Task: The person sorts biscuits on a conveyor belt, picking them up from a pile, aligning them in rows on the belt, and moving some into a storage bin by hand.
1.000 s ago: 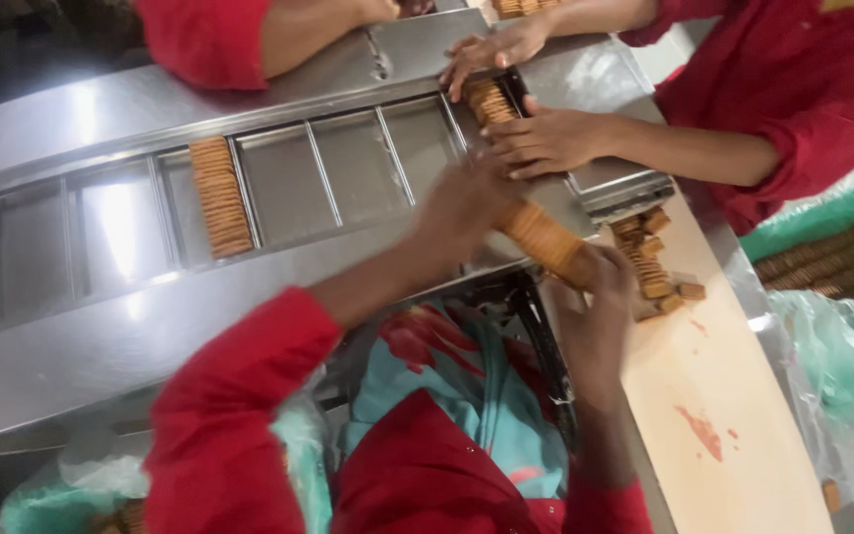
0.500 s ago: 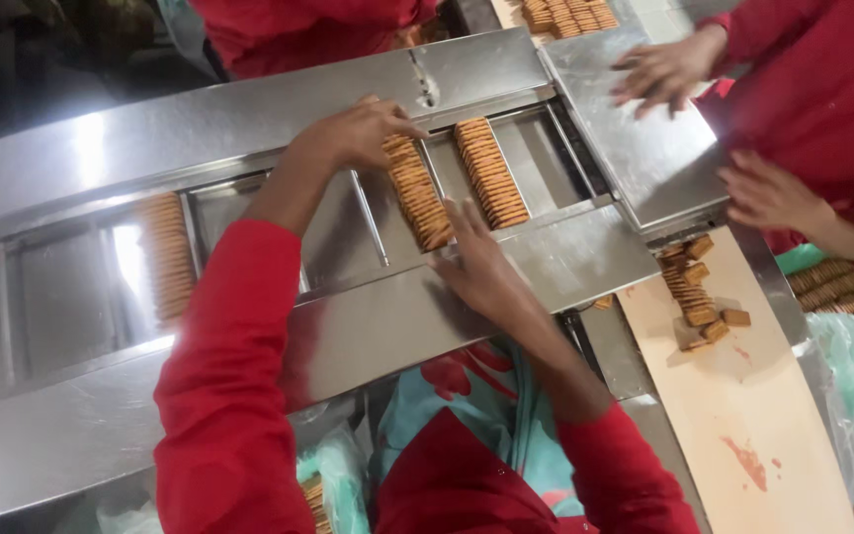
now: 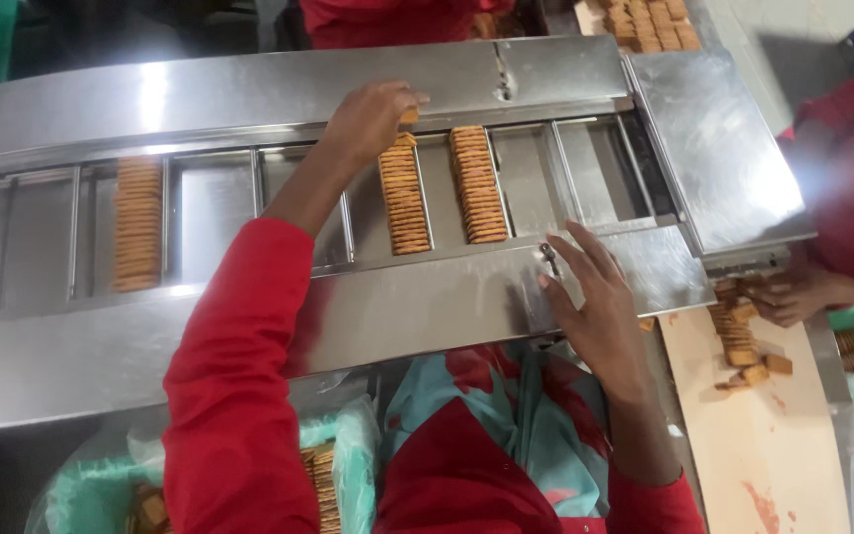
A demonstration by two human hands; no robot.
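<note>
My left hand (image 3: pixel 368 119) reaches over the steel slotted conveyor (image 3: pixel 249 99) and touches the far end of a row of square brown biscuits (image 3: pixel 405 198) lying in one slot. A second biscuit row (image 3: pixel 476 185) fills the slot to its right. My right hand (image 3: pixel 595 297) rests flat and open on the near steel ledge (image 3: pixel 427 307), holding nothing. Further left, a third biscuit row (image 3: pixel 137 225) lies in its own slot.
At the right, another person's hand (image 3: pixel 793 297) gathers loose biscuits (image 3: pixel 743 336) on a beige board (image 3: pixel 763 435). A person in red stands across the conveyor (image 3: pixel 397 18). More biscuits (image 3: pixel 644 22) sit at the top right. A green-lined bag with biscuits (image 3: pixel 328 475) is below the ledge.
My hands have laid the biscuit row down into its slot. My right hand has come off the row and now lies on the near ledge. The view has shifted.
</note>
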